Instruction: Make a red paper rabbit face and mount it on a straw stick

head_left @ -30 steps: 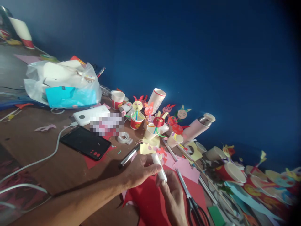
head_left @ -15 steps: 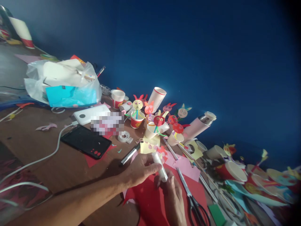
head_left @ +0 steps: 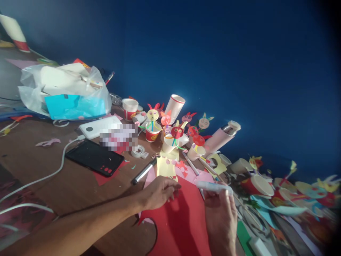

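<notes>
My right hand (head_left: 221, 217) is closed around a whitish tube that looks like a glue stick (head_left: 214, 187), held nearly level and somewhat blurred. My left hand (head_left: 161, 192) is apart from it, over the left edge of a red paper sheet (head_left: 183, 220). Its fingers are loosely bent and parted, with nothing plainly held. Beyond it lie a yellow paper piece (head_left: 165, 167) and pink and red paper scraps. A black-and-silver marker (head_left: 144, 171) rests left of the paper. The scissors are mostly hidden behind my right hand.
Paper cups with paper-faced figures (head_left: 170, 144) stand along the blue wall, beside a pink thermos (head_left: 220, 138). Left are a tape roll (head_left: 137, 151), a black phone (head_left: 94, 158), a cabled white power bank (head_left: 99, 127) and a plastic bag (head_left: 64, 89). More cups (head_left: 259, 185) crowd the right.
My right hand has moved right and up with the glue stick, away from my left hand, which held its other end before. The scissors are now covered. The view has shifted slightly.
</notes>
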The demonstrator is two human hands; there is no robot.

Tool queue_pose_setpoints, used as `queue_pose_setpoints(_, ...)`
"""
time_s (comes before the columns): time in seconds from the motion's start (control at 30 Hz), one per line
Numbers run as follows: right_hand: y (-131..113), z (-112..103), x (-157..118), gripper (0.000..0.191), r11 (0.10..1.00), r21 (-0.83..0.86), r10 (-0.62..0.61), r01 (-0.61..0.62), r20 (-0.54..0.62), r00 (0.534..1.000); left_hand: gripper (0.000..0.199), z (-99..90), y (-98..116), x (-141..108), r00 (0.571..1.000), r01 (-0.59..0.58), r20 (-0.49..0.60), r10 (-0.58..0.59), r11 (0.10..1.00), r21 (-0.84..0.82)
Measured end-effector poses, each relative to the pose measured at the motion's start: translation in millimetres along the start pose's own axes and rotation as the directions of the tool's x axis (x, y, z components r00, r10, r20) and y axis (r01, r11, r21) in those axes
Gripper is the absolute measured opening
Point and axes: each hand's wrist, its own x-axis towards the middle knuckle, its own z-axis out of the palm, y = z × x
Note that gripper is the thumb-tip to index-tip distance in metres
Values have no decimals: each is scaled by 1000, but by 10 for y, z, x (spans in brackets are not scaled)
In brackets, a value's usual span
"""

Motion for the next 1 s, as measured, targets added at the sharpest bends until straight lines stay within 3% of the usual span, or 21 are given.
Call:
queue_pose_setpoints(0.1, -52, -22, 27, 14, 998, -50, 37, -36, 14, 999, 27, 21, -33, 4, 1000, 24, -14, -24, 999, 38)
queue_pose_setpoints(0.23, -58, 10, -4, 20, 964, -235, 158, -120, 153, 975, 28, 1, -12, 19, 999, -20, -51, 19, 1000, -20)
queue_pose_setpoints(0.37, -2, 65, -79, 20, 858, -502, 253, -110, 224, 941, 32, 14, 32, 12, 991, -92, -100, 84, 993, -79)
queue_pose_setpoints(0.47, 41, 112, -130, 25, 751, -648, 349, -127, 226, 910, 33, 42, 71, -21, 984, -136, -119, 132, 990, -23)
queue_pose_setpoints(0.67, 70, 225, -190, 26, 706, -703, 287, -85, 175, 942, 33, 86, 81, -80, 966, -225, -107, 237, 968, 114)
queue_pose_setpoints(0.8, 72, 256, -192, 19, 704, -710, 239, -27, 202, 950, 35, 119, 26, -74, 945, -303, -71, 318, 938, 166)
queue_pose_setpoints(0.9, 39, 230, -165, 19, 685, -728, 299, -27, 247, 922, 38, 100, 65, -90, 953, -293, -18, 304, 931, 218)
queue_pose_setpoints(1.0, -17, 180, -146, 19, 632, -773, 414, -59, 273, 868, 41, 5, 217, -173, 967, -247, 38, 253, 886, 392)
